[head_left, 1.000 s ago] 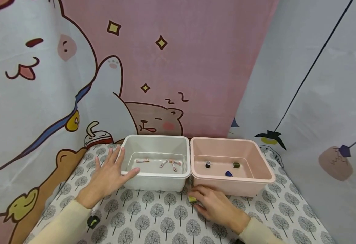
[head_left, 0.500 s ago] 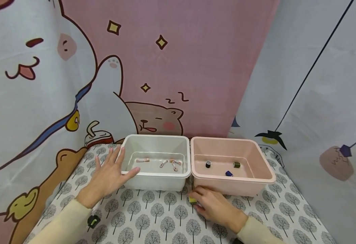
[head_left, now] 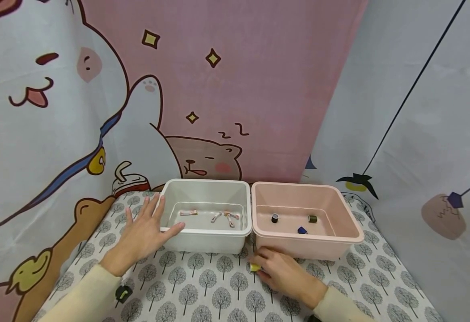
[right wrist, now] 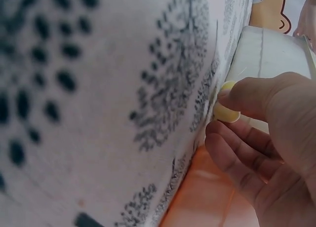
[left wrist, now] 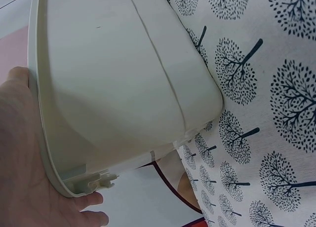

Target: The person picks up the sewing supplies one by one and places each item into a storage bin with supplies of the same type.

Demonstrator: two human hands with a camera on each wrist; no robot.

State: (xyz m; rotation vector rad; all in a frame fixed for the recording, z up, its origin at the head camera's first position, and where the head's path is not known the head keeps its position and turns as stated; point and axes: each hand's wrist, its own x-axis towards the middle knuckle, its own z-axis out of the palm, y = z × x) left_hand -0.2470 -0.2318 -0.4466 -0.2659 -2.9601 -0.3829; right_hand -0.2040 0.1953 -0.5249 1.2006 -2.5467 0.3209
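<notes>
My right hand [head_left: 281,273] pinches a small yellow spool of thread [head_left: 255,267] just in front of the pink bin [head_left: 307,243]. In the right wrist view the thumb and fingers hold the yellow spool [right wrist: 228,108] close to the cloth. My left hand [head_left: 142,235] rests with spread fingers on the left front corner of the white bin [head_left: 204,241]. From the left wrist view, the left hand [left wrist: 29,172] touches the rim of the white bin [left wrist: 118,74]. Inside the pink bin lie a black spool [head_left: 274,218], a green spool [head_left: 312,218] and a blue spool [head_left: 302,230].
Several small, slim pinkish-white pieces, one of them the left piece [head_left: 188,213], lie in the white bin; their kind is too small to tell. Both bins stand side by side on a tree-print cloth [head_left: 218,295]. A cartoon-print curtain [head_left: 259,89] hangs behind.
The yellow spool has tilted slightly between the right hand's fingers and shows a different side. The left hand and the bins stay in place.
</notes>
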